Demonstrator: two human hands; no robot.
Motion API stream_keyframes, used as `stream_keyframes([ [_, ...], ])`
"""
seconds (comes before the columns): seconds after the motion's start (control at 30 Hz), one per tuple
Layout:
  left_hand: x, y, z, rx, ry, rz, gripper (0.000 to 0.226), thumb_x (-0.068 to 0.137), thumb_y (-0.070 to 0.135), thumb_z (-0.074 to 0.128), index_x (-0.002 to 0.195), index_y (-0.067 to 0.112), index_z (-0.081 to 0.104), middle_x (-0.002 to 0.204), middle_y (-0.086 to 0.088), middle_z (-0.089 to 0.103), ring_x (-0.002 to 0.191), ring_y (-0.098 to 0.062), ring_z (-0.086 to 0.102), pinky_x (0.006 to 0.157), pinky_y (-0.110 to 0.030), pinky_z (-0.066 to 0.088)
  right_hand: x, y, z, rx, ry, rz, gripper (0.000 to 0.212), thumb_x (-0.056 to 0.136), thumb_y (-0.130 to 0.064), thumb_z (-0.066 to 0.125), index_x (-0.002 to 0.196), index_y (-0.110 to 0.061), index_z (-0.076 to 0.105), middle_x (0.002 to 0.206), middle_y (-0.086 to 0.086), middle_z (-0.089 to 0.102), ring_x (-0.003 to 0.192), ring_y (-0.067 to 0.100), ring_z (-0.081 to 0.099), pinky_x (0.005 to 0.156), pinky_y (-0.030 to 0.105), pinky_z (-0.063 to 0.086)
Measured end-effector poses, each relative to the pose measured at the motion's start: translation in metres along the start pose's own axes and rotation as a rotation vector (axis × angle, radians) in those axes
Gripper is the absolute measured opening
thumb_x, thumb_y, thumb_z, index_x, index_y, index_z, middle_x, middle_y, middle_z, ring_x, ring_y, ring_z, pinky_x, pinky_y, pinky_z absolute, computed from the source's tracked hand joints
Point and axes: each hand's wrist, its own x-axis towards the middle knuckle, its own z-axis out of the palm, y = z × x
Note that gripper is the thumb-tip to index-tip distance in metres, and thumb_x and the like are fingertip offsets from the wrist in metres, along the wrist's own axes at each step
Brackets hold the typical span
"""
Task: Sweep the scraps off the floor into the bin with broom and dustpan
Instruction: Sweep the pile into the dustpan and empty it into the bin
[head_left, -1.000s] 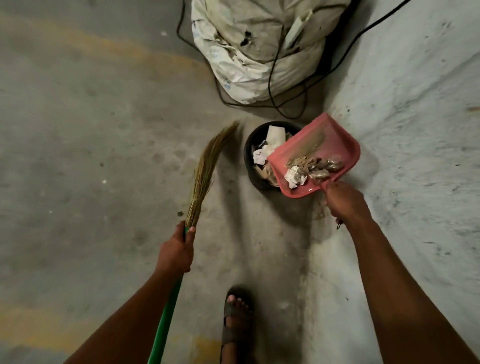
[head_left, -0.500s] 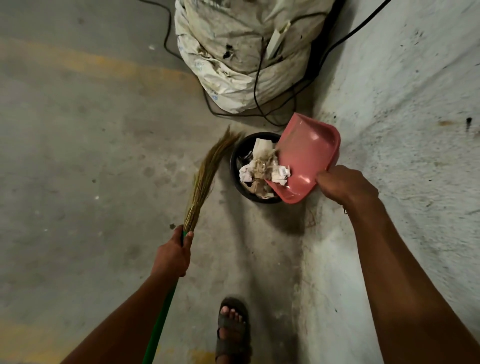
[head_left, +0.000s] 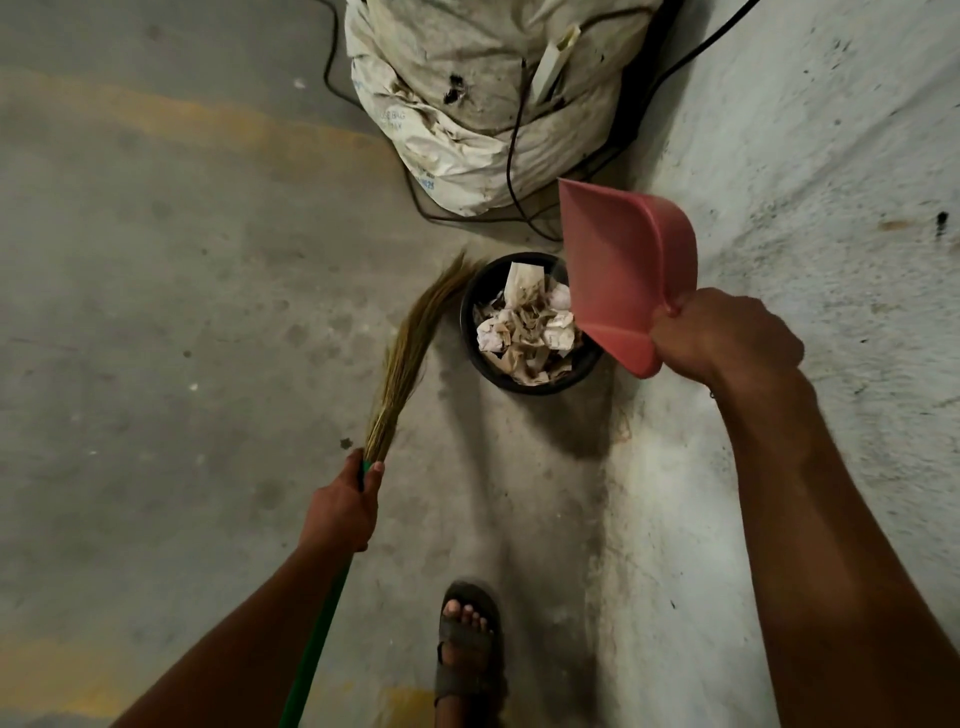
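Tipping step looks done: right hand (head_left: 727, 332) clamped on dustpan (head_left: 618, 270) handle, pan tilted & empty just beyond the grip over bin (head_left: 480, 358) w/ scraps (head_left: 524, 332) inside, left hand (head_left: 340, 512) gripping broom (head_left: 400, 358); next prob. lower pan, check floor.

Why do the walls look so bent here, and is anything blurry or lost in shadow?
Head view: the wide lens bows the wall and floor edges; the dustpan is slightly smeared by motion; dim light leaves a soft shadow below the bin; the scraps inside stay fairly sharp; the frame's lower corners darken.
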Motion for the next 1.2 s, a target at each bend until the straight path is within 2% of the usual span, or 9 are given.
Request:
stream_keyframes([
  [0.13, -0.003, -0.006, 0.003, 0.003, -0.012, 0.004, 0.064, 0.109, 0.054, 0.037, 0.166, 0.028, 0.024, 0.092, -0.015, 0.066, 0.063, -0.024, 0.069, 0.053, -0.038, 0.064, -0.009, -0.006, 0.029, 0.006, -0.066, -0.029, 0.052, 0.098, -0.056, 0.058, 0.131, -0.017, 0.066, 0.124, 0.020, 0.065, 0.113, 0.041, 0.065, 0.081, 0.038, 0.040],
  [0.2, -0.004, -0.008, 0.007, 0.007, -0.008, -0.005, 0.063, 0.109, 0.054, 0.037, 0.166, 0.028, 0.025, 0.093, -0.015, 0.066, 0.061, -0.023, 0.068, 0.053, -0.037, 0.064, -0.012, -0.005, 0.050, -0.036, -0.096, -0.010, 0.051, 0.099, -0.057, 0.058, 0.129, -0.016, 0.066, 0.119, 0.018, 0.065, 0.107, 0.039, 0.066, 0.079, 0.038, 0.042],
  [0.37, -0.006, -0.012, 0.011, 0.017, -0.004, -0.009, 0.063, 0.109, 0.057, 0.035, 0.165, 0.028, 0.027, 0.092, -0.014, 0.067, 0.062, -0.025, 0.071, 0.054, -0.040, 0.065, -0.027, 0.003, 0.072, -0.058, 0.067, -0.019, 0.029, 0.105, -0.034, 0.052, 0.121, -0.014, 0.065, 0.113, 0.018, 0.069, 0.102, 0.041, 0.069, 0.075, 0.038, 0.045],
  [0.57, -0.009, -0.018, 0.008, 0.011, -0.006, 0.004, 0.064, 0.109, 0.056, 0.035, 0.165, 0.027, 0.026, 0.094, -0.014, 0.067, 0.062, -0.025, 0.071, 0.054, -0.040, 0.065, -0.034, 0.004, 0.081, -0.033, 0.122, -0.055, 0.027, 0.107, -0.034, 0.048, 0.120, -0.018, 0.065, 0.109, 0.016, 0.068, 0.098, 0.040, 0.069, 0.074, 0.039, 0.045],
  [0.83, -0.011, -0.011, 0.004, 0.001, -0.002, 0.018, 0.063, 0.110, 0.056, 0.036, 0.165, 0.028, 0.026, 0.087, -0.012, 0.066, 0.061, -0.024, 0.069, 0.055, -0.041, 0.065, -0.039, 0.001, 0.081, -0.051, 0.104, -0.029, 0.025, 0.106, -0.030, 0.052, 0.119, -0.014, 0.066, 0.110, 0.015, 0.068, 0.099, 0.038, 0.069, 0.074, 0.037, 0.043],
  [1.03, -0.011, 0.003, -0.004, -0.018, -0.014, 0.003, 0.063, 0.110, 0.054, 0.036, 0.166, 0.029, 0.023, 0.094, -0.014, 0.065, 0.067, -0.027, 0.071, 0.055, -0.039, 0.065, -0.050, 0.001, 0.085, -0.055, 0.112, -0.043, 0.026, 0.108, -0.031, 0.049, 0.121, -0.015, 0.065, 0.113, 0.016, 0.068, 0.101, 0.040, 0.069, 0.074, 0.037, 0.042],
  [1.2, -0.009, 0.001, -0.010, -0.021, -0.050, -0.002, 0.062, 0.110, 0.054, 0.037, 0.164, 0.027, 0.025, 0.098, -0.015, 0.064, 0.068, -0.025, 0.071, 0.055, -0.040, 0.065, -0.069, 0.001, 0.092, 0.033, 0.184, 0.016, 0.026, 0.108, -0.035, 0.050, 0.122, -0.016, 0.062, 0.104, 0.013, 0.062, 0.089, 0.037, 0.063, 0.072, 0.037, 0.041],
])
